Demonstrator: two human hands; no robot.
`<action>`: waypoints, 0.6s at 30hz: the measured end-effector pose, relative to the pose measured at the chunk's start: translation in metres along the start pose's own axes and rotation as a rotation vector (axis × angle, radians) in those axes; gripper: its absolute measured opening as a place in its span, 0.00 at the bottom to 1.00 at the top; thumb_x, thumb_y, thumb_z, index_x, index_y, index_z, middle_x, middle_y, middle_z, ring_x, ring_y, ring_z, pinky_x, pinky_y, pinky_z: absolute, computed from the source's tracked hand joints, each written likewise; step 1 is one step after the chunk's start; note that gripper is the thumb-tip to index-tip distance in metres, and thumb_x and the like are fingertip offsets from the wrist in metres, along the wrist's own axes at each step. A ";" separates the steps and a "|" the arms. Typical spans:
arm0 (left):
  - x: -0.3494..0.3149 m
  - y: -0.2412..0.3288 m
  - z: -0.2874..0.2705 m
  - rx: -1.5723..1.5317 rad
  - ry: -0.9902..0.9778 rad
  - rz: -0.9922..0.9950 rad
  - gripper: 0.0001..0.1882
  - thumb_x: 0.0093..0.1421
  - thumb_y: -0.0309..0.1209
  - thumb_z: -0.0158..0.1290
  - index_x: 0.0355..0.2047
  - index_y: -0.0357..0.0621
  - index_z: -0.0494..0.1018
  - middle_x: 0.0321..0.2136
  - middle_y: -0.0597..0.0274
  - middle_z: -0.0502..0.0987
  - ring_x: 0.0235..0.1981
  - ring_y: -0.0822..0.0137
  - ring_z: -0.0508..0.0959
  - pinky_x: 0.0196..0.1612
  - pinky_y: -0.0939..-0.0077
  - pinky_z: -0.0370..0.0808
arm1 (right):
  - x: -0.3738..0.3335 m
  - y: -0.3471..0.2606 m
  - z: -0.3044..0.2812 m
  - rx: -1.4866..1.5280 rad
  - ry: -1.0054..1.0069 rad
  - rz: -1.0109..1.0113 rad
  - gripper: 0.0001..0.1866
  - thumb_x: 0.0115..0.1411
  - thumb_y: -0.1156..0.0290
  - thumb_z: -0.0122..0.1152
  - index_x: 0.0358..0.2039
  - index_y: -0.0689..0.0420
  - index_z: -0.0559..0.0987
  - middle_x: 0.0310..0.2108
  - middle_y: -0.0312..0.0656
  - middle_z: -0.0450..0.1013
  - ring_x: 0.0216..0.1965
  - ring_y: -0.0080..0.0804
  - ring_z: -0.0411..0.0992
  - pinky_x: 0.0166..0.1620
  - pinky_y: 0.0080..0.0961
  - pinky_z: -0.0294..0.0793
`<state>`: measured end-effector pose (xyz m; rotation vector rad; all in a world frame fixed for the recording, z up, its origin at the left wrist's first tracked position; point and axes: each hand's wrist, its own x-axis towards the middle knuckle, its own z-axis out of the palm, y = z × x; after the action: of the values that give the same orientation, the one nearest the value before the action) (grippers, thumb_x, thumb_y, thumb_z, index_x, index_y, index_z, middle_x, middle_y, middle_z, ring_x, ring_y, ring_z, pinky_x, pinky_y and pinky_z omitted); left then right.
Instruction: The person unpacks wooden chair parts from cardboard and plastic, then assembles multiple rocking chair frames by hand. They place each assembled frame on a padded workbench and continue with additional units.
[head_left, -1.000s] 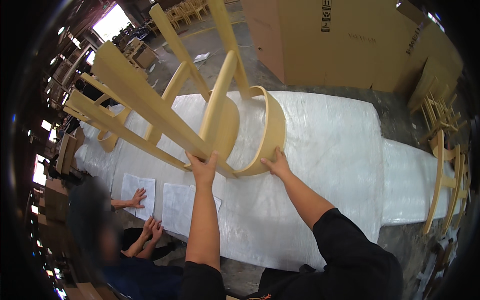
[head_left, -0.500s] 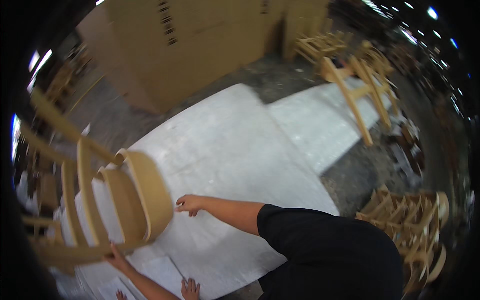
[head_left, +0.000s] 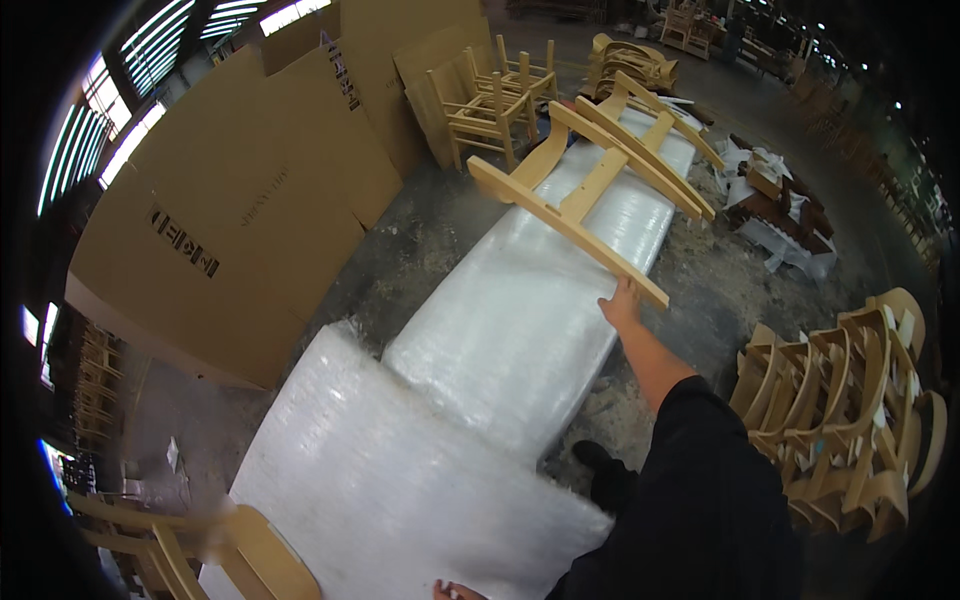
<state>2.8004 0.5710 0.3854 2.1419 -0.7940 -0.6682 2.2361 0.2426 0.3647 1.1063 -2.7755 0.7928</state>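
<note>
My right hand [head_left: 622,302] is at the lower end of a pale wooden chair frame [head_left: 562,222], its fingertips at the rail's edge. Its thumb stands apart from the fingers, over the white wrapped surface. This frame is tilted, with long side rails joined by a crosspiece. At the bottom edge, fingers [head_left: 457,591], apparently of my left hand, show above the white sheet [head_left: 430,470]; they look apart and hold nothing visible. The rest of that hand is out of view. A wooden chair [head_left: 262,555] lies at the lower left, partly blurred.
Large cardboard sheets [head_left: 215,220] stand at the left. Wooden chair frames [head_left: 490,115] stand at the back, beside stacked curved parts [head_left: 628,68]. More curved wooden parts [head_left: 835,420] are piled at the right. Scraps and wrapping [head_left: 780,205] lie on the grey floor [head_left: 720,285].
The view has swung right. My right hand has left the space beside the lower-left chair and reached the far wooden frame. My left hand no longer touches the chair.
</note>
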 end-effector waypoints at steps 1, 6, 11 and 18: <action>-0.024 0.011 0.034 0.072 -0.100 0.054 0.21 0.67 0.26 0.51 0.59 0.35 0.70 0.54 0.43 0.74 0.51 0.55 0.76 0.51 0.62 0.76 | 0.040 0.019 0.001 -0.073 0.099 -0.093 0.33 0.53 0.61 0.72 0.57 0.57 0.71 0.56 0.58 0.70 0.57 0.57 0.72 0.58 0.47 0.74; -0.081 0.072 0.133 0.265 -0.607 0.374 0.16 0.67 0.29 0.55 0.54 0.37 0.74 0.46 0.47 0.79 0.44 0.56 0.81 0.41 0.64 0.81 | 0.146 0.051 0.034 -0.043 -0.547 -0.107 0.25 0.54 0.69 0.67 0.52 0.59 0.71 0.49 0.57 0.74 0.54 0.59 0.74 0.56 0.47 0.75; -0.056 0.232 0.261 0.250 -0.707 0.866 0.06 0.61 0.19 0.54 0.38 0.38 0.79 0.35 0.48 0.81 0.34 0.52 0.83 0.37 0.65 0.80 | 0.129 0.073 0.022 0.239 -0.635 -0.420 0.21 0.57 0.74 0.61 0.50 0.62 0.68 0.51 0.62 0.70 0.50 0.65 0.74 0.55 0.50 0.75; -0.027 0.417 0.379 0.366 -0.376 1.238 0.19 0.61 0.32 0.59 0.51 0.38 0.75 0.59 0.42 0.70 0.62 0.42 0.68 0.65 0.50 0.66 | 0.010 0.120 -0.093 0.418 -1.072 -0.554 0.24 0.57 0.68 0.66 0.51 0.60 0.67 0.46 0.62 0.73 0.49 0.65 0.73 0.52 0.50 0.74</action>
<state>2.3948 0.1947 0.4942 1.3479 -2.2674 -0.2287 2.1376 0.3544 0.3949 2.9203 -2.6448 0.8756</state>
